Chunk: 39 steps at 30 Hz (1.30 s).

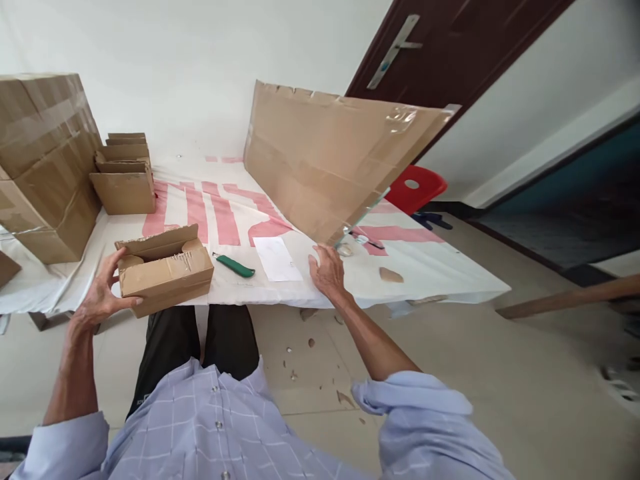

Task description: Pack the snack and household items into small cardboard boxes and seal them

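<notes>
So our left hand (103, 293) has its fingers spread around the small open box (167, 279), holding its left end at the bench's (367, 285) near edge. Our right hand (329, 272) is at the big cardboard sheet's (330, 160) near corner, can't tell if those fingers are pinching. Green cutter (235, 266) and white paper (277, 259) lie between.

1. Two hands: left hand (103, 293), right hand (329, 270).
2. At nine o'clock: one handheld carton (173, 283), one green cutter (235, 265).
3. At ten: several overlapping cartons (123, 192), count unclear.
4. At eight: one paper (277, 259).
5. At twelve: one cardboard sheet (330, 160).
6. At two: one red seat (423, 187).
</notes>
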### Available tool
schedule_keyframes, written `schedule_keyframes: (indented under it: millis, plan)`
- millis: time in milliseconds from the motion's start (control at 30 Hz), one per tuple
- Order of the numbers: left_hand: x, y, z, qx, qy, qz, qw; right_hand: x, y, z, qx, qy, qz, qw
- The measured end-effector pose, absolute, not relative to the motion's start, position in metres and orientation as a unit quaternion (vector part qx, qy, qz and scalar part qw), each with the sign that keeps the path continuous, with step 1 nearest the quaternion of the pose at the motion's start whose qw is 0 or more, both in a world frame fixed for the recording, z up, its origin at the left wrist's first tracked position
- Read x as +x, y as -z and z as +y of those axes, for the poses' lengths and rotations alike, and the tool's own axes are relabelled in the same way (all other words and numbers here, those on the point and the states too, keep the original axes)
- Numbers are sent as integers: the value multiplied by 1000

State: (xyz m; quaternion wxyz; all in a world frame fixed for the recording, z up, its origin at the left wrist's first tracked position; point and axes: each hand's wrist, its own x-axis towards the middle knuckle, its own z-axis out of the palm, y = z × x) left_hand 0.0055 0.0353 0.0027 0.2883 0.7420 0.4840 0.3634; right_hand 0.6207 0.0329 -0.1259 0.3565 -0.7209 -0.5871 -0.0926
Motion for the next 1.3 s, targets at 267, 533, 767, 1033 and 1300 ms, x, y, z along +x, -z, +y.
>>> schedule_keyframes:
  millis: [267,533,767,1033,1300]
  plan:
    - [6,4,28,743,-370,463,312,418,4,57,-384,-6,-820,424]
    - [3,15,21,761,-370,436,308,342,-10,58,-310,-55,-913,261]
    - [4,27,27,767,-376,423,302,353,-8,19,-301,31,-889,344]
    - [8,24,25,772,-380,409,305,352,22,-29,-293,94,-887,345]
    - [8,25,26,771,-385,410,298,349,25,-21,-301,-6,-871,388]
